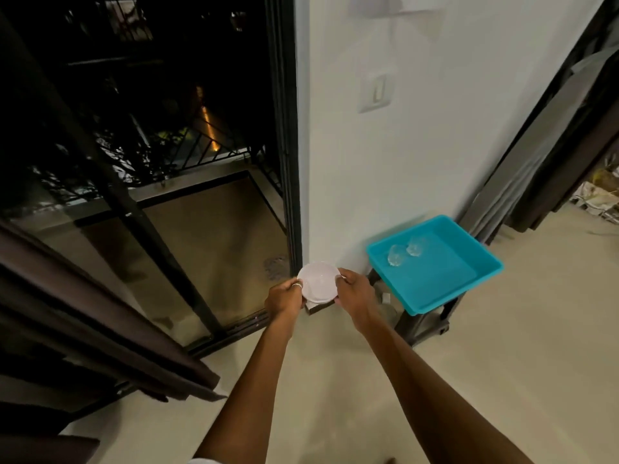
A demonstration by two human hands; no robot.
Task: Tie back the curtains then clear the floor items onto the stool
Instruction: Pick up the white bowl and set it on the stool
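Symmetrically, left hand and right hand pinch plate.

The left hand and the right hand hold a round white dish by its edges. Just to the right, a blue tray sits on a dark stool. Two clear glass things lie in the tray. A dark curtain hangs on the left.

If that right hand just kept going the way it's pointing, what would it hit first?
The right hand grips the white plate, so that comes first. Past it, probably the foot of the white wall by the door frame, though depth is hard to judge.
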